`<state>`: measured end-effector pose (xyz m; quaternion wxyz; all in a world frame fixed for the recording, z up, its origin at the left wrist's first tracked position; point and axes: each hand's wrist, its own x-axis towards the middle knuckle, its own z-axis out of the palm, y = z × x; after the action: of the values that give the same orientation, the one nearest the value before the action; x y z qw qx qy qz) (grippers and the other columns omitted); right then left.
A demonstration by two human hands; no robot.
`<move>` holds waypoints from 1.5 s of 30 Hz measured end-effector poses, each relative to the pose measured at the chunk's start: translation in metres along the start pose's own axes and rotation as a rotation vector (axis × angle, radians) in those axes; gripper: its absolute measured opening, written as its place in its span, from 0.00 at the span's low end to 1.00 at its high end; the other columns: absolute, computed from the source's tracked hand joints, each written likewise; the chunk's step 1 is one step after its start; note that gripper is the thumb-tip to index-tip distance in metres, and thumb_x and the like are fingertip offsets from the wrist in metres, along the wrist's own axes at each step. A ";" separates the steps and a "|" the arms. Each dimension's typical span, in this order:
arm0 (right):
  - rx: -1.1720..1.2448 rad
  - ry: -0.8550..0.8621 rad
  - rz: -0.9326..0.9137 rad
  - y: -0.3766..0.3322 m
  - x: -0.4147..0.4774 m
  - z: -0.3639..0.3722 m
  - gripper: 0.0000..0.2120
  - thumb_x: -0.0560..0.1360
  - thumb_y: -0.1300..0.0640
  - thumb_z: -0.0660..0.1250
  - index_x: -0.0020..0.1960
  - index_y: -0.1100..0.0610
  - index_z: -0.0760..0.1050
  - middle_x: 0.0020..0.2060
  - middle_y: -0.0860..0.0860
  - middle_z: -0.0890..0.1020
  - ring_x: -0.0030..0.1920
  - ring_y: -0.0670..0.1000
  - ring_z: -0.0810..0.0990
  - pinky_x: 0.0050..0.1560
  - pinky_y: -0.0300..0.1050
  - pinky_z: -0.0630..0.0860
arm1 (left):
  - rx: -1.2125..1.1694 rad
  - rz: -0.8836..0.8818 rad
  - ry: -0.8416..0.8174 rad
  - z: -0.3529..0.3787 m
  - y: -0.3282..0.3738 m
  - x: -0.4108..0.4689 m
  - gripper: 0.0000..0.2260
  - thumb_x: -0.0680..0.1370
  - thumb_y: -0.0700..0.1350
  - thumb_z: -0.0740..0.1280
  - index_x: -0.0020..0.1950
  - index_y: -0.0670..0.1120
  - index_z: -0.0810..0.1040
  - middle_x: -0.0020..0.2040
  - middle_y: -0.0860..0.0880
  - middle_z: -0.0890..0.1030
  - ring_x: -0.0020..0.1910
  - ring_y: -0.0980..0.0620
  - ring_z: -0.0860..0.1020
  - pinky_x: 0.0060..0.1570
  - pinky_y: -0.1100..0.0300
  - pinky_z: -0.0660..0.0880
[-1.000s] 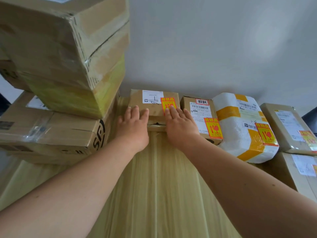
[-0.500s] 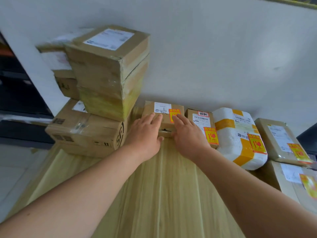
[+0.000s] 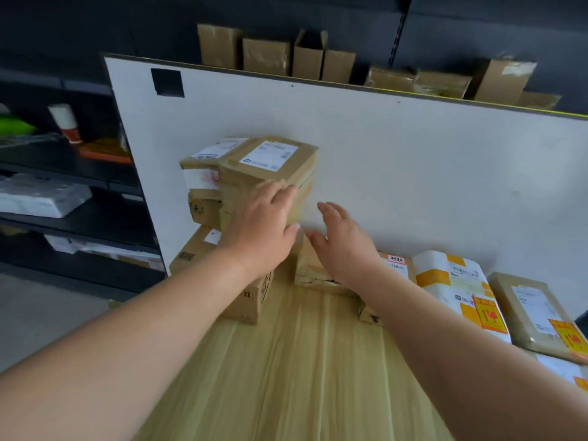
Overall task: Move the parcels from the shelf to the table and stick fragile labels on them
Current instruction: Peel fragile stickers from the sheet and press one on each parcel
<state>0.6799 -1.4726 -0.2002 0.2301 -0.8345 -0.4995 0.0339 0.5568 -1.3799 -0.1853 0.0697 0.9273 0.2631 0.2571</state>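
Observation:
A stack of brown cardboard parcels [image 3: 267, 160] stands at the far left of the wooden table [image 3: 286, 361], against a white board. My left hand [image 3: 264, 224] reaches up with straight fingers touching the front of the upper box. My right hand [image 3: 343, 246] hovers open just right of the stack, above a small brown parcel [image 3: 310, 268] lying on the table. Further right lie a parcel with a white address label [image 3: 396, 265], a white and orange parcel [image 3: 451, 281] and a flat brown parcel [image 3: 534, 316], the last two showing orange fragile labels.
A white board [image 3: 413, 173] stands upright behind the table. Behind it, several brown boxes [image 3: 276, 55] sit on a dark shelf. Dark shelving [image 3: 47, 173] at the left holds a white package, a tube and other goods. Grey floor lies at the lower left.
Both hands have lifted off the small labelled parcel and moved up and left toward the tall stack. The camera has tilted up, revealing the board's top and the shelf boxes.

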 end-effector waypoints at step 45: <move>0.470 0.139 0.203 0.023 -0.069 -0.031 0.24 0.75 0.49 0.66 0.68 0.44 0.63 0.61 0.44 0.77 0.62 0.47 0.75 0.60 0.49 0.74 | -0.566 -0.358 0.045 0.008 0.043 -0.011 0.33 0.74 0.47 0.70 0.76 0.46 0.59 0.70 0.49 0.68 0.69 0.50 0.67 0.68 0.55 0.66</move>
<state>0.6736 -1.5510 -0.1941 0.4468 -0.8042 -0.3748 0.1145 0.5722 -1.4223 -0.1856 0.3628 0.8041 0.3416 0.3241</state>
